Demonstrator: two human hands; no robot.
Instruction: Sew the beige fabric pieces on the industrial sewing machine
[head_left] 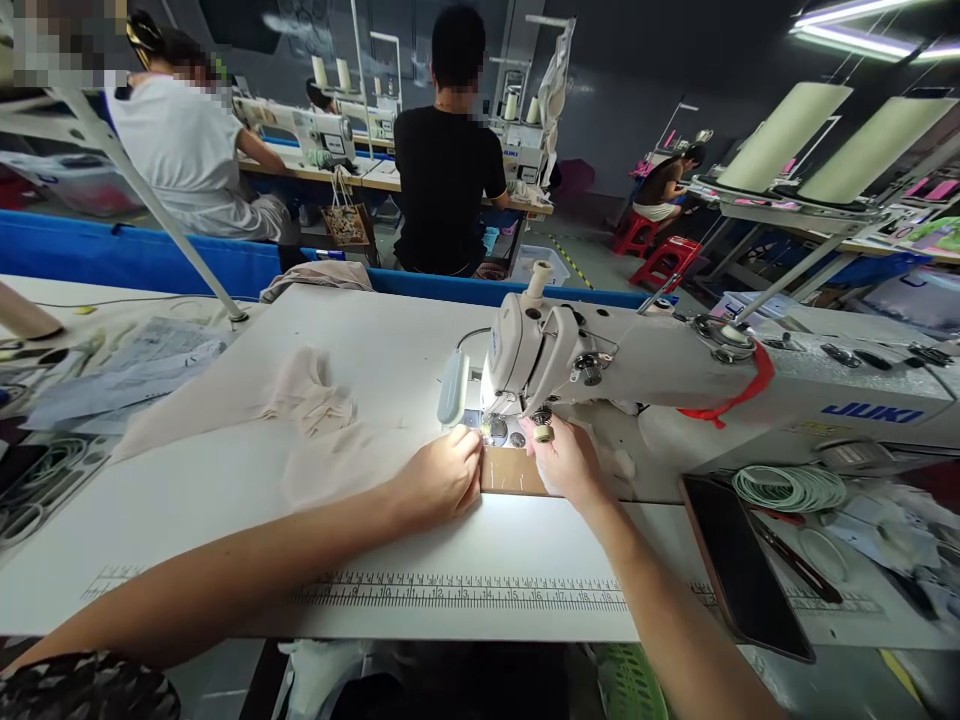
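My left hand (441, 474) is closed in a pinch just left of the presser foot of the white sewing machine (517, 350), on an edge of thin beige fabric (337, 465). That fabric spreads leftward over the table in loose folds. Right of the needle area, my right hand (566, 462) is curled with its fingers partly hidden behind a small knob. Pale cloth shows under and beside it. Between the hands lies a brown plate (514, 470) at the machine's front. The machine's lamp lights the fingertips, and the stitching point itself is hard to make out.
A phone (742, 565), a coil of pale green cord (789, 488) and tweezers (799, 560) lie at the right. Papers (135, 375) and scissors (26, 525) are at the left. A printed ruler (465, 592) runs along the front edge. Other people sit at machines beyond.
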